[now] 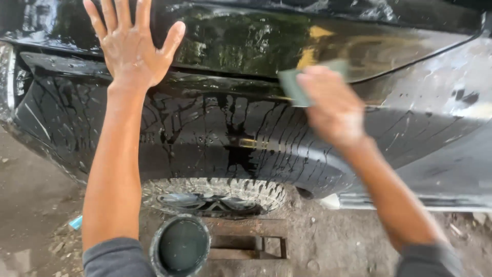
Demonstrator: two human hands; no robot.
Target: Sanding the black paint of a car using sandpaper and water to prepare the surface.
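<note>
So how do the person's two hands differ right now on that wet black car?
The left hand lies flat on the car body with fingers spread and holds nothing; the right hand presses a greenish pad against the panel. The left hand looks sharp, the right hand is blurred. The left hand sits higher than the right. Both are bare and touch the wet car.

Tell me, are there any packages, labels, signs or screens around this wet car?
None show. The nearest to a container is a round dark bucket on the dirt ground below the tyre, unmarked as far as can be seen.
</note>
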